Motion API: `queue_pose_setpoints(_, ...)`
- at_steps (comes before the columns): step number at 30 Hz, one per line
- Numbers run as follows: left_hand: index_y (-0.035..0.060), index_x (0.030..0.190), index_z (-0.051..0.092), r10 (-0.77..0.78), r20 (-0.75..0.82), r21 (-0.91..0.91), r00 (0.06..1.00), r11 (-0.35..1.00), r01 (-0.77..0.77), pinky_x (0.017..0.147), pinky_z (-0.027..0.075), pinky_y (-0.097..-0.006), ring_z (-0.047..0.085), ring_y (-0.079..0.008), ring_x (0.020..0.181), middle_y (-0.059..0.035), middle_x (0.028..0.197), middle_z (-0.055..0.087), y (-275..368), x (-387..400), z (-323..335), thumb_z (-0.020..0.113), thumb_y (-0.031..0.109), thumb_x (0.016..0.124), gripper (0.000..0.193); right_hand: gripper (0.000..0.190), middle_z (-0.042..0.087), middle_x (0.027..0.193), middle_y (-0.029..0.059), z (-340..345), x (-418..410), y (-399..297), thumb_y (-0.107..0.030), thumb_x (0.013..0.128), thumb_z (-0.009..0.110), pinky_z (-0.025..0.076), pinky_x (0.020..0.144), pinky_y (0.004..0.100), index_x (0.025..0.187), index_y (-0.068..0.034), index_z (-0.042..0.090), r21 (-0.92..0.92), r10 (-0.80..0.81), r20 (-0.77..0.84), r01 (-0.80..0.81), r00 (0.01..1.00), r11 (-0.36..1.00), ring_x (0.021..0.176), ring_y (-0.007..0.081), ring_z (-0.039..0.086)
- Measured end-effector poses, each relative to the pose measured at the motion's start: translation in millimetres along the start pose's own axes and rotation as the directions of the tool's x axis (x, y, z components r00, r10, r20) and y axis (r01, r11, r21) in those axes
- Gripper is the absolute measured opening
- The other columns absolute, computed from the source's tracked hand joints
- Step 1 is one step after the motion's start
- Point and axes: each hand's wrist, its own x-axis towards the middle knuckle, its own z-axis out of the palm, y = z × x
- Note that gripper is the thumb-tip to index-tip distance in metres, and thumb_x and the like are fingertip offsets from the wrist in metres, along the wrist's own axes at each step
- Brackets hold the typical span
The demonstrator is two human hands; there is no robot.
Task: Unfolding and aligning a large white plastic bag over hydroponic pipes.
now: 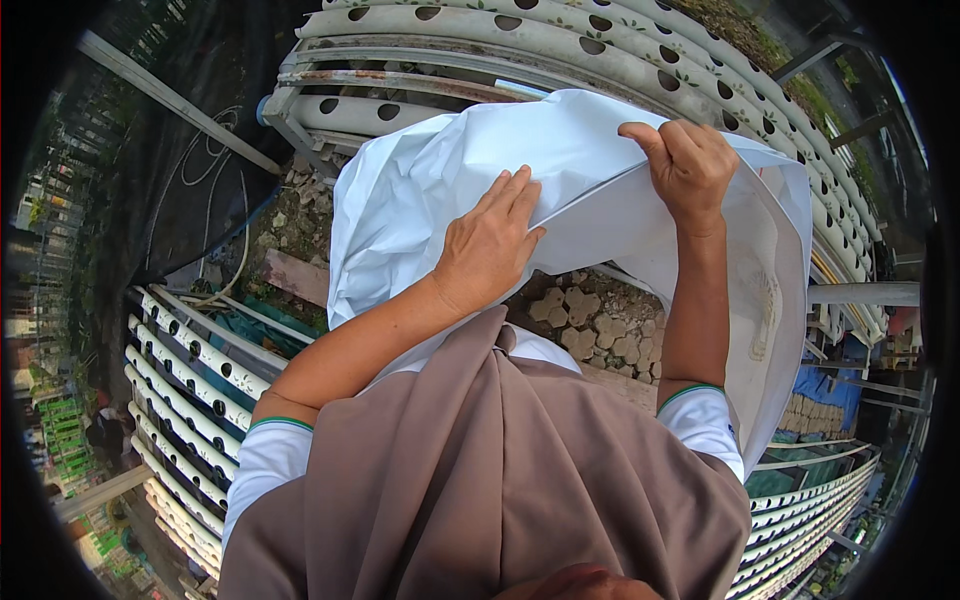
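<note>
A large white sheet (420, 195), perhaps plastic or coated fabric, spreads in front of my body and curves round to the right. My left hand (491, 232) lies flat on its wrinkled upper face, fingers extended and thumb apart beside a folded edge. Farther right, my right hand (694, 169) is closed around the sheet's raised edge, its thumb pointing left. Beneath that edge the sheet's greyish underside (607, 225) shows. Some of the sheet is hidden behind my forearms and the brown cloth (450, 465) over my chest.
White hydroponic pipes (480, 30) with round holes and small seedlings run across the far side. More pipe racks stand at left (187, 345) and right (810, 517). Hexagonal pavers (581, 322) cover the ground below. A hose (244, 232) hangs beside dark netting (202, 195).
</note>
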Motion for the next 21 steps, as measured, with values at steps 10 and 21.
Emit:
queue_pose_setpoints(10,-0.0009,0.081,0.062,-0.261,0.329,0.065,0.908,0.965,0.254,0.052,0.042,-0.0369,0.055,-0.0368,0.057,-0.0209,0.062,0.056,-20,9,-82,0.059,0.006,0.077,0.009,0.035,0.028,0.045,0.0035,-27,43,-14,-0.026,0.071,0.073,0.022,0.036,0.0276,0.052,-0.005,0.053,0.08,0.258,0.021,-0.258,0.966,0.963,0.038,0.0126,0.025)
queue_pose_setpoints(21,-0.0022,0.082,0.059,0.037,0.402,-0.17,0.915,0.985,0.035,0.055,0.045,-0.0382,0.058,-0.035,0.062,-0.0173,0.066,0.059,33,41,-56,0.059,0.002,0.072,0.011,0.019,0.051,0.054,-0.0018,-129,5,10,-0.019,0.082,0.065,0.032,0.047,0.0174,0.079,0.0,0.069,-0.03,0.528,-0.086,-0.532,0.845,0.846,0.05,0.0036,0.041)
